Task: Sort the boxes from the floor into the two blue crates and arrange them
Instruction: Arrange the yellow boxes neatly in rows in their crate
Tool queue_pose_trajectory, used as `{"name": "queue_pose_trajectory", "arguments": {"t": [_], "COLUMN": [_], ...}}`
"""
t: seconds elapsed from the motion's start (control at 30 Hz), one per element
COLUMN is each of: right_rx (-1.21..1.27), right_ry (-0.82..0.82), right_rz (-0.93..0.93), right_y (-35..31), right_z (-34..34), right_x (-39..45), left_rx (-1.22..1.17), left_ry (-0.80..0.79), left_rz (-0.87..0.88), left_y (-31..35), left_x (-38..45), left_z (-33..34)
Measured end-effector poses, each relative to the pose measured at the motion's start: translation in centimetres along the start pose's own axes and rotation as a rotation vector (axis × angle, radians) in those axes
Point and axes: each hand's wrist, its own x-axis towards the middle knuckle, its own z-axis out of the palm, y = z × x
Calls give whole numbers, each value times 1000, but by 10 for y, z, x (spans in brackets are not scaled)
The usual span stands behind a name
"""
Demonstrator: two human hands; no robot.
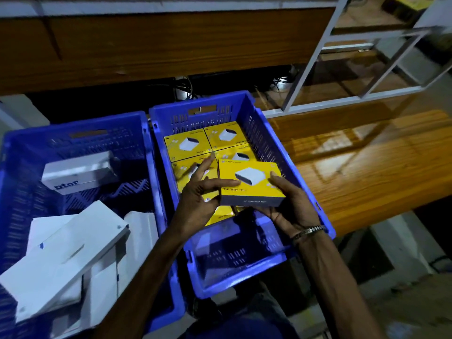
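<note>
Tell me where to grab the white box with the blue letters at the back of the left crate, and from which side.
Grip the white box across its two long sides, coming straight down from above. It seems to lie flat with its broad top face exposed, and the left crate walls block a sideways approach. Both hands are busy: left hand and right hand hold a yellow box.

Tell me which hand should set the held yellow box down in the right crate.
Probably right. The right hand cradles the yellow box from beneath, over the right crate; the left hand only steadies its edge.
</note>
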Motion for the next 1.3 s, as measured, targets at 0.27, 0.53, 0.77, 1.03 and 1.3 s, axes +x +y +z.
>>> {"name": "queue_pose_trajectory", "arguments": {"t": [0.27, 0.53, 0.77, 1.03, 1.3], "right_rx": [-67, -25, -329, -495, -511], "right_ry": [125, 261, 187, 237, 382], "right_rz": [-170, -179, -113, 49, 149], "right_y": [10, 37, 21, 6, 68], "right_z": [-4, 14, 7, -11, 17], "right_x": [6, 13, 2, -4, 24], "left_rx": [-396, -564, -352, 468, 1377], "left_ry": [90, 41, 16, -134, -438], "left_rz": [-398, -559, -473, -298, -148], "left_y": [19, 22, 36, 19, 0], "left_x": [5, 7, 5, -1, 0], "left_z": [-3, 5, 9, -7, 4]}}
